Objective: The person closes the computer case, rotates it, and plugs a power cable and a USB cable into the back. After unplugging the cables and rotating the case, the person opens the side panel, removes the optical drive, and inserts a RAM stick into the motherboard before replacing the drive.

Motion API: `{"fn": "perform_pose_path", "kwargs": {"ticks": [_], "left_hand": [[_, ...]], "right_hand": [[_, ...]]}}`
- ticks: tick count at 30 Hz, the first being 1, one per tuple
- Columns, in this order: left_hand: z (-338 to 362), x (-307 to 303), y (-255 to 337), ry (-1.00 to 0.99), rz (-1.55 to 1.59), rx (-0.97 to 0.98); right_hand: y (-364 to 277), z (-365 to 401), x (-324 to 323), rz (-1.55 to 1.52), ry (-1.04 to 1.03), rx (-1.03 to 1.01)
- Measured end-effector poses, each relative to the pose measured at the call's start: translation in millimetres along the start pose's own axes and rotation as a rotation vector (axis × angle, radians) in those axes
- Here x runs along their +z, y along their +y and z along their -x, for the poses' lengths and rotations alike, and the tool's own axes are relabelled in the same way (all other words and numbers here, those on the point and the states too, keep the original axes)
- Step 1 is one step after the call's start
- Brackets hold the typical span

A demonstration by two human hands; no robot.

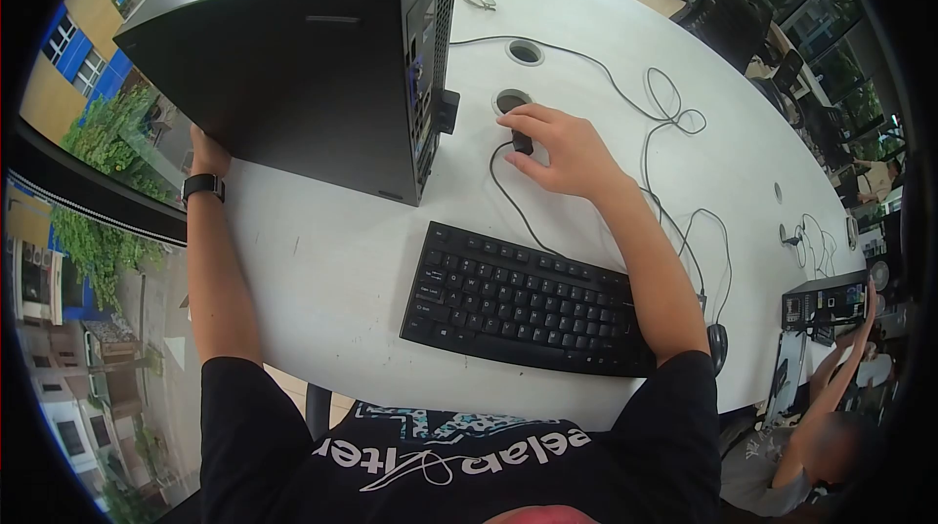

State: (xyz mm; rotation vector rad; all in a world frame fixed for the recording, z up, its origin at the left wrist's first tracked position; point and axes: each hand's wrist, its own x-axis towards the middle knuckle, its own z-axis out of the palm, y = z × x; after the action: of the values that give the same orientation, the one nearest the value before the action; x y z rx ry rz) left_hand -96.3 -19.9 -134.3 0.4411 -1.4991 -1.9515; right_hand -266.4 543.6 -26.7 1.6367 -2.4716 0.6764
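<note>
A black computer tower [293,104] stands on the white table, its ported back panel [422,84] facing right. At the tower's lower left edge is my left hand [210,151], wearing a black wristband; its fingers are hidden behind the case. Right of the tower, my right hand [557,153] pinches a small black cable plug [523,142] between thumb and fingers, beside a round cable hole [510,99]. A thin cable [508,194] runs from the plug to the black keyboard [532,304], which lies below my right forearm.
Further back is a second cable hole [525,52]. A long black cable [674,119] loops across the table's right part. A black mouse [718,346] lies by my right elbow. At far right another person [821,446] reaches toward a second tower [826,304]. Windows border the left.
</note>
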Motion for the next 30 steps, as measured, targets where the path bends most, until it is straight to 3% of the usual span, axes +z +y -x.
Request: {"fn": "perform_pose_path", "kwargs": {"ticks": [18, 24, 30], "left_hand": [[6, 13, 7, 0.064, 0.031, -0.043], [-3, -7, -3, -0.083, -0.111, 0.040], [9, 13, 9, -0.002, 0.083, -0.066]], "right_hand": [[1, 1, -10, -0.139, -0.169, 0.107], [3, 0, -12, -0.154, -0.200, 0.118], [5, 0, -18, -0.180, -0.276, 0.143]]}}
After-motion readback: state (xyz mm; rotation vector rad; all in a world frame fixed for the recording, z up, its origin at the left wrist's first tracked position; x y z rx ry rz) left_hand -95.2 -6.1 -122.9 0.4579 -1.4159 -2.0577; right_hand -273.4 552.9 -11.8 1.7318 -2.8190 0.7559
